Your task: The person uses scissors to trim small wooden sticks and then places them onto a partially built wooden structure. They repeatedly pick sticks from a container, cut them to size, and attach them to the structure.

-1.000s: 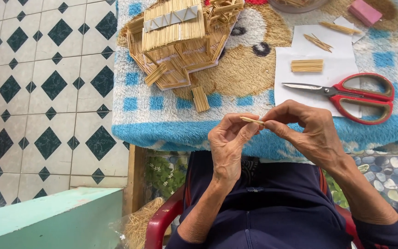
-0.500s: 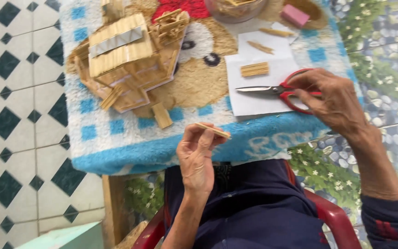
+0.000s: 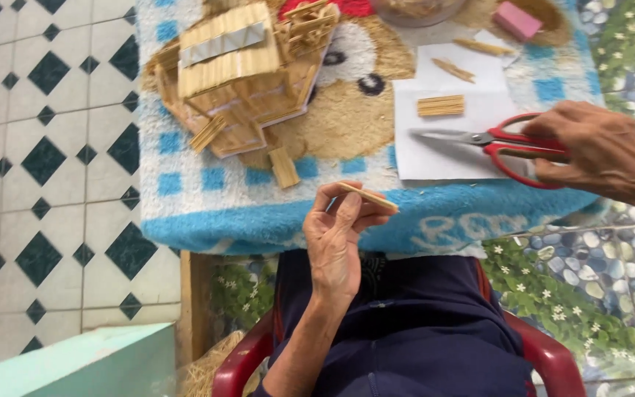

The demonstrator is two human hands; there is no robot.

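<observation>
We see the left hand point(image 3: 336, 242) pinching a thin wooden stick point(image 3: 369, 197). The right hand point(image 3: 604, 151) closes around red-handled scissors point(image 3: 497, 141) on white paper point(image 3: 450, 110).

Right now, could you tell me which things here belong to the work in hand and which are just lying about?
In hand:
- wooden stick, pinched in the left hand
- red scissors, under the right hand
- white paper with the stick bundle
- stick house model

Lying about:
- pink block
- clear bowl
- red chair
</observation>
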